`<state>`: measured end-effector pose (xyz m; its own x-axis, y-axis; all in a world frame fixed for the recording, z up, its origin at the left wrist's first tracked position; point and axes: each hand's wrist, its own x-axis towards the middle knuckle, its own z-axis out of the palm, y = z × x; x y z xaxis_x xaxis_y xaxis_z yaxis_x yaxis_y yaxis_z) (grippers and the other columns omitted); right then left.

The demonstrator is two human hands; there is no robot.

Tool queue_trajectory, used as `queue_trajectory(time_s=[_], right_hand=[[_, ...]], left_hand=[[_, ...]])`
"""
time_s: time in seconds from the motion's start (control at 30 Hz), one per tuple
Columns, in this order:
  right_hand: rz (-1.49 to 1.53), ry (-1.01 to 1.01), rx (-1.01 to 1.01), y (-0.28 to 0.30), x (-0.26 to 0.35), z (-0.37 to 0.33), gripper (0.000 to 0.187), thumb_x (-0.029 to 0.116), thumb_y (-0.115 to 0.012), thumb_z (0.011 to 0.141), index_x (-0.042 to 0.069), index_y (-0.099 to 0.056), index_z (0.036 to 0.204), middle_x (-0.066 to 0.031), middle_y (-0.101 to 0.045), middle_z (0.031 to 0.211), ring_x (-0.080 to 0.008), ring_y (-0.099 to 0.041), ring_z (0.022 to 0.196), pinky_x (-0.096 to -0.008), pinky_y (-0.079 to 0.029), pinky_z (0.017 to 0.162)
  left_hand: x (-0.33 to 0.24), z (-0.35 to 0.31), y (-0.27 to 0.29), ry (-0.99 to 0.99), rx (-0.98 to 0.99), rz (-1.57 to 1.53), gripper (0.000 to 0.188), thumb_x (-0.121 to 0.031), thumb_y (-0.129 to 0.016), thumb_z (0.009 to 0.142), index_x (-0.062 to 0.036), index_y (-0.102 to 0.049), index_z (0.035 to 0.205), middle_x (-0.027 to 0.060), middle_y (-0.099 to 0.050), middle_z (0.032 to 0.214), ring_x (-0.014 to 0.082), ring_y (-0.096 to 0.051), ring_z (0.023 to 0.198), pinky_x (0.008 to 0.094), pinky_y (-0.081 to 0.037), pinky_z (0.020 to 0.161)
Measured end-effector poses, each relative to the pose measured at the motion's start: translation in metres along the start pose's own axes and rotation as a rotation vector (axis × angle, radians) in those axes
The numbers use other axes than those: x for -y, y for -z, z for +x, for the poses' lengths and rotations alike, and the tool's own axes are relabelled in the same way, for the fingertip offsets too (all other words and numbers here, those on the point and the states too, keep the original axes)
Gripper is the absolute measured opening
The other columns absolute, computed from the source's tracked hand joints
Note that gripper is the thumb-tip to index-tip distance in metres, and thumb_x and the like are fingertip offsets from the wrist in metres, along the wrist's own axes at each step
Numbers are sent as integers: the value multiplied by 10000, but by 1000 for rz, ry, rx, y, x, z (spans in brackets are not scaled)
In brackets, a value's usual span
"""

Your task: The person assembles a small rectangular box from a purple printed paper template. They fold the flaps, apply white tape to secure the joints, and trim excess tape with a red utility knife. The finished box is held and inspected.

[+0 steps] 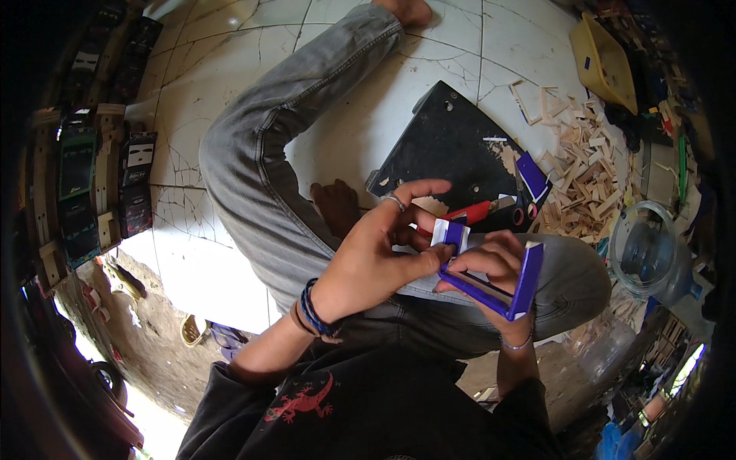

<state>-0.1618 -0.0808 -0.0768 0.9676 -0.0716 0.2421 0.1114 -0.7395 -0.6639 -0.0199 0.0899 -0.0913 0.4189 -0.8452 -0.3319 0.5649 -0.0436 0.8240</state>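
Note:
My left hand (372, 257) is closed, thumb and fingers pinching the end of a purple strip with white edges (454, 234). Its index finger sticks out. My right hand (494, 264) grips a thin, angular purple-covered frame (524, 284), which the strip seems to join; the fingers partly hide the join. Just beyond both hands, a red utility knife (469, 212) lies on a black board (445, 138). Scissors (526, 212) rest at the board's right edge, beside a flat purple piece with a white edge (532, 176).
Many small wooden strips (586, 169) are heaped on the tiled floor at right. A yellow tub (602, 65) stands at far right, and a clear plastic container (642, 249) nearer. Packed racks (84, 180) line the left. My grey-trousered leg (253, 146) bends around the board's left.

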Motion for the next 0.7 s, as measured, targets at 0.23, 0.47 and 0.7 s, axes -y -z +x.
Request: queue_trajectory(time_s=[0.23,0.47,0.7], right_hand=[[163,-161,103,9,10,2,379,119,-932,655,213,-783,991,10,-568,829,-178,-635,719,-348,-520,685],[288,-140,267,17,9,9,267,71,-876,710,184,-796,938,-4,-560,784,-189,-614,688,-363,-505,657],[143,-138,318,23,11,11,230,94,-859,742,176,-797,947,-8,-572,801,-192,-622,746,-377,-490,718]], left_hand=[[4,4,12,58,160,149,763,55,-755,861,-41,-417,1538,-5,-548,1065,94,-613,987,262,-520,921],[8,9,15,149,302,125,755,3,-764,877,-72,-417,1543,18,-536,1095,109,-590,992,265,-514,917],[9,10,11,100,276,104,768,21,-753,875,-79,-405,1553,10,-537,1056,97,-588,1005,260,-515,921]])
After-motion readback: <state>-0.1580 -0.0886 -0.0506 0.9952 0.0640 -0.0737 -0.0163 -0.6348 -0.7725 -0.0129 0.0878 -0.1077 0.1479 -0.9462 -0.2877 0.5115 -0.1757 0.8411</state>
